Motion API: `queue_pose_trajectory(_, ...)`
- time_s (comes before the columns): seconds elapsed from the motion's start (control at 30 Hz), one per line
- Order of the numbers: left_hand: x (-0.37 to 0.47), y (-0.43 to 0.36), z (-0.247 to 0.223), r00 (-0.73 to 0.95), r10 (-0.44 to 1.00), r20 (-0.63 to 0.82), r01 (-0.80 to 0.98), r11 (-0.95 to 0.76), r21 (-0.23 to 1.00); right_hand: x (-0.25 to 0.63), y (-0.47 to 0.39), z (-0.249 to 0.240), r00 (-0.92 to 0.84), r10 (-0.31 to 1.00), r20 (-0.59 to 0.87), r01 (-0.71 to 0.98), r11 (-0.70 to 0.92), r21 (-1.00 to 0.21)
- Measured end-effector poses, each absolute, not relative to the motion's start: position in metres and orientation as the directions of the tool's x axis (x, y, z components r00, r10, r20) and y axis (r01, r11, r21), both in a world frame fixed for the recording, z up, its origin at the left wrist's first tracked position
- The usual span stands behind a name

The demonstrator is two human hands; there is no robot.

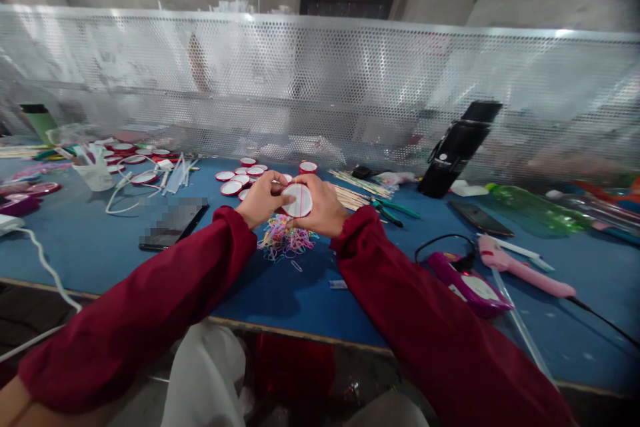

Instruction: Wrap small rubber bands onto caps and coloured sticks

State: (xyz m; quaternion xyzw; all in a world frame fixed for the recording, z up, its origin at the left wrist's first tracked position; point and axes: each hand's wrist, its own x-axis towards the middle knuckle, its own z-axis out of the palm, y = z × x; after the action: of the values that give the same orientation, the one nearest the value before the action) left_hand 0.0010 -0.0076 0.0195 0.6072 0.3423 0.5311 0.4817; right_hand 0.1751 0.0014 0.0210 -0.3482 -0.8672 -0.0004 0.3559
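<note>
Blue table [280, 303], metal screen [330, 80] behind. Right hand [324, 208] closed round the edge of a white disc [297, 201], red line down its face; left hand [262, 200] pinches its left edge. Disc held above heaped coloured loops [287, 240]; red-rimmed discs [231, 187] beyond.

The held white disc [294, 203] bears a red line [301, 199].

The left hand [264, 200] and right hand [325, 205] hold a white disc [299, 201] near a pile of coloured loops [287, 239].
</note>
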Motion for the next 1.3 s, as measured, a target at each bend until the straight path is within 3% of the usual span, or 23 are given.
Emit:
queue_pose_trajectory(0.37,0.0,-0.008,0.021,0.224,0.913,0.342,-0.104,-0.327,0.939,0.175,0.003,0.02,-0.484,0.611,0.626,0.563,0.766,-0.312)
queue_pose_trajectory(0.7,-0.004,-0.01,0.028,0.148,0.914,0.378,-0.097,-0.367,0.925,0.171,0.002,0.015,-0.402,0.622,0.672,0.398,0.779,-0.484)
queue_pose_trajectory(0.9,-0.006,-0.007,0.027,0.144,0.899,0.413,-0.105,-0.401,0.91,0.171,0.007,0.011,-0.395,0.623,0.675,0.399,0.778,-0.484)
queue_pose_trajectory(1.3,-0.004,-0.012,0.029,0.124,0.932,0.342,-0.109,-0.329,0.938,0.163,0.006,0.002,-0.31,0.685,0.659,0.365,0.726,-0.583)
